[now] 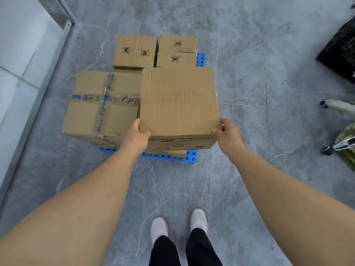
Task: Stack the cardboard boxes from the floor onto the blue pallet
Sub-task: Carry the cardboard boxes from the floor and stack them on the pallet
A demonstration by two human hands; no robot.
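Note:
A plain cardboard box (178, 100) is held over the near right part of the blue pallet (189, 157), above another box whose edge shows beneath it. My left hand (137, 136) grips its near left corner and my right hand (226, 132) grips its near right corner. Beside it on the left sits a box with blue printed tape (99, 104), resting on a lower box. Two smaller boxes with black logos stand at the far side: a left logo box (135, 51) and a right logo box (177, 50). Most of the pallet is hidden under boxes.
A white wall with a metal frame (28, 77) runs along the left. A black crate (341, 54) stands at the far right, with wheeled chair legs (326, 148) and a camouflage-patterned thing (347, 143) below it. My feet (178, 225) stand on the grey tile floor.

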